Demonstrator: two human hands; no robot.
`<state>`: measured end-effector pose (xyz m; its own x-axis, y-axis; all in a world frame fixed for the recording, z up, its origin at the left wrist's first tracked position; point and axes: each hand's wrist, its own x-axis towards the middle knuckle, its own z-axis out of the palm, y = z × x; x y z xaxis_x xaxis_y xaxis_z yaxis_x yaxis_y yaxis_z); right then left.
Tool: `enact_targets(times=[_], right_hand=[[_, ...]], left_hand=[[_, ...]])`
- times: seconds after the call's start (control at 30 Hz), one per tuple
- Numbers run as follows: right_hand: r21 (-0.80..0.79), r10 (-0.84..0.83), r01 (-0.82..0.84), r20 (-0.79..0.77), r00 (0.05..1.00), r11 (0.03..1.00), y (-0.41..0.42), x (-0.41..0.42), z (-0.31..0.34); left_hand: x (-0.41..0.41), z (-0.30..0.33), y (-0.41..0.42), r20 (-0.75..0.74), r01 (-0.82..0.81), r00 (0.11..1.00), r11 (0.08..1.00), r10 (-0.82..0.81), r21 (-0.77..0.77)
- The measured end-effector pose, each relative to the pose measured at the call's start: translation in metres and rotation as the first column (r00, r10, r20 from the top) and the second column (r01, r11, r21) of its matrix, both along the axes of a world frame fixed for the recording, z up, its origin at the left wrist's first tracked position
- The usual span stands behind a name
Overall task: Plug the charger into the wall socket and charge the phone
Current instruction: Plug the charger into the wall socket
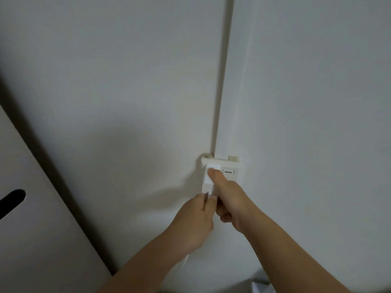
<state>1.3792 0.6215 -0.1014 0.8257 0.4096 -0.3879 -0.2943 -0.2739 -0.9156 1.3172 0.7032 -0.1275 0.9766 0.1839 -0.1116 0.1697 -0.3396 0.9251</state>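
Right hand [230, 199] thumb presses the charger [212, 175] into the socket [221, 166]; left hand [196, 220] just below pinches its cable end; phone unseen, charging not begun

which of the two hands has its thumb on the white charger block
The right hand: its thumb presses the white charger block at the wall socket. The left hand pinches lower down.
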Motion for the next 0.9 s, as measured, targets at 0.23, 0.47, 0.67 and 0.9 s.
enact_targets(times=[0.23, 0.47, 0.67, 0.9], right_hand=[[-0.147, 0.031, -0.011, 0.139, 0.99, 0.989, -0.008, -0.012, -0.001], [-0.174, 0.005, 0.061, 0.356, 0.935, 0.983, -0.029, -0.031, -0.021], [-0.336, 0.105, 0.04, 0.402, 0.91, 0.941, -0.056, -0.058, -0.063], [-0.478, 0.173, -0.017, 0.284, 0.943, 0.878, -0.078, -0.096, -0.129]], left_hand=[[-0.025, -0.007, 0.001, -0.01, -0.065, 0.998, 0.991, 0.064, -0.12], [-0.049, -0.025, 0.0, -0.04, -0.071, 0.997, 0.986, 0.066, -0.152], [-0.072, -0.052, -0.007, -0.072, -0.042, 0.997, 0.989, 0.032, -0.144], [-0.101, -0.11, -0.017, -0.144, -0.01, 0.99, 0.994, -0.006, -0.111]])
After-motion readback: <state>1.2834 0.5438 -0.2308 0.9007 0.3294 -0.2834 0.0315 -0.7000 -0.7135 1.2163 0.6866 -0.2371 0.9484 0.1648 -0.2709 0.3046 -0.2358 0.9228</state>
